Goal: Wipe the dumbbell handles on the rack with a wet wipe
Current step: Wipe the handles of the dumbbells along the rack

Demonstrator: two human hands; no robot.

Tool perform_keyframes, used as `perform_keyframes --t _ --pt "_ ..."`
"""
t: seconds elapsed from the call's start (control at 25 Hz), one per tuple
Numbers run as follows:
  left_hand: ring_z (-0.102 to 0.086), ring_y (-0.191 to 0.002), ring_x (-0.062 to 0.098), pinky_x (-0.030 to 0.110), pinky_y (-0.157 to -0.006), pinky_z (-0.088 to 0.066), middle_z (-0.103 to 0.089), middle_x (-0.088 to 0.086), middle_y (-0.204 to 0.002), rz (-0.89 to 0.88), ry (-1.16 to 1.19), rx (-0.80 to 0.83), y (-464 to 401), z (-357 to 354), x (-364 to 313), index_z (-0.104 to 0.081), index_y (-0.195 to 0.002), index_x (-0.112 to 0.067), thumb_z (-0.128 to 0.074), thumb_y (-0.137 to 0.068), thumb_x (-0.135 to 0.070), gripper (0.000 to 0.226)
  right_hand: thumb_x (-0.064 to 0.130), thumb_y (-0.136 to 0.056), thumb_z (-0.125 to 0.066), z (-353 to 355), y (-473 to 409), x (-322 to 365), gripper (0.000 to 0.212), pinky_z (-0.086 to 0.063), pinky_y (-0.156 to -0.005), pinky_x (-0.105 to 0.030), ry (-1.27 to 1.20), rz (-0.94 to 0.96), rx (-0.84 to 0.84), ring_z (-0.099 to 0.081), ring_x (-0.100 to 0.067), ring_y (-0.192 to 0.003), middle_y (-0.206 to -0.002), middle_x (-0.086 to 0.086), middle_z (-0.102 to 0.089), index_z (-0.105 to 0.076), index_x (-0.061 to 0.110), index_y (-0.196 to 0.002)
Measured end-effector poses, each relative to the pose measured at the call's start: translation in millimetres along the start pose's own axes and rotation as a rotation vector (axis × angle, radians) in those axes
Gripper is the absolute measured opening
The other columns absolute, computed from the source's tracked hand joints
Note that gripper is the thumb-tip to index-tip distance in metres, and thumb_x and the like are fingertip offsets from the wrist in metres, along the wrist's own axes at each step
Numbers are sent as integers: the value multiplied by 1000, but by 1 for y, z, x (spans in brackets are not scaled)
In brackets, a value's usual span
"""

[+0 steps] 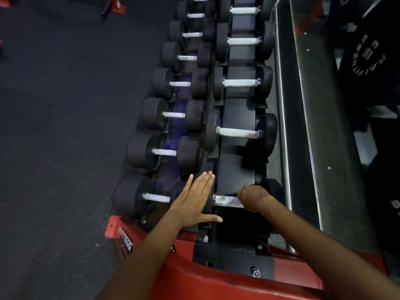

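Two tiers of black dumbbells with silver handles run away from me on a black and red rack (233, 254). My right hand (252, 198) is curled around the right part of the nearest upper-tier handle (225, 200). No wipe shows; anything in the fist is hidden. My left hand (194, 201) lies flat, fingers spread, on the black left head (211, 204) of that same dumbbell. The nearest lower-tier dumbbell handle (157, 197) lies bare just left of it.
Dark rubber floor (65, 126) stretches to the left. A mirror or wall panel (313, 126) borders the rack on the right, with black weight plates (363, 55) beyond. Red equipment feet (118, 7) stand at the far top left.
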State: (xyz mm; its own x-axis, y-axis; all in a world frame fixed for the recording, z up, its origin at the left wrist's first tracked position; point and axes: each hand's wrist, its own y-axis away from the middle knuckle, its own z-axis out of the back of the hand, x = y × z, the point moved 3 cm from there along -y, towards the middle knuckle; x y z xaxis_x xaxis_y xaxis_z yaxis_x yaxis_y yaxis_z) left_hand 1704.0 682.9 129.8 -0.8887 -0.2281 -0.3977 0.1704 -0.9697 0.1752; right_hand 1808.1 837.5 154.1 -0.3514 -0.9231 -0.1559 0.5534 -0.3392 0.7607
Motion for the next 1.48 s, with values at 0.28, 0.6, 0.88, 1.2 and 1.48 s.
perform_keyframes --t 0.28,0.6,0.88,1.2,1.48 --pt "13 -145 18 45 -118 5 7 7 -159 -26 11 47 2 -1 2 9 -149 -7 -55 -61 -83 133 12 -80 -63 11 -6 36 13 -48 -69 -35 -478 154 -216 -63 -30 -85 -94 -12 -65 -58 6 -91" --pt "18 -144 17 42 -118 10 13 6 -158 -21 14 54 2 1 1 14 -148 -8 -60 -60 -80 136 14 -75 -69 4 -3 52 31 -43 -71 -33 -449 186 -422 -54 -26 -89 -99 -11 -59 -55 4 -101" --pt "20 -143 18 43 -118 9 16 7 -158 -18 -5 76 2 1 2 19 -146 -8 -59 -60 -80 137 13 -80 -63 -1 6 51 31 -47 -76 -40 -227 190 -418 -45 -27 -101 -109 -10 -52 -50 5 -107" --pt "22 -143 18 43 -118 9 19 6 -157 -10 3 77 3 2 0 22 -145 -8 -60 -62 -78 136 6 -86 -56 3 17 47 31 -43 -77 -33 -15 79 -383 -47 -28 -106 -114 -11 -51 -47 6 -116" --pt "17 -144 17 41 -118 9 14 5 -158 -16 40 65 4 5 1 17 -147 -9 -62 -61 -76 135 12 -74 -69 6 40 18 30 -49 -67 -28 328 -60 -300 -61 -25 -87 -97 -11 -63 -60 7 -103"
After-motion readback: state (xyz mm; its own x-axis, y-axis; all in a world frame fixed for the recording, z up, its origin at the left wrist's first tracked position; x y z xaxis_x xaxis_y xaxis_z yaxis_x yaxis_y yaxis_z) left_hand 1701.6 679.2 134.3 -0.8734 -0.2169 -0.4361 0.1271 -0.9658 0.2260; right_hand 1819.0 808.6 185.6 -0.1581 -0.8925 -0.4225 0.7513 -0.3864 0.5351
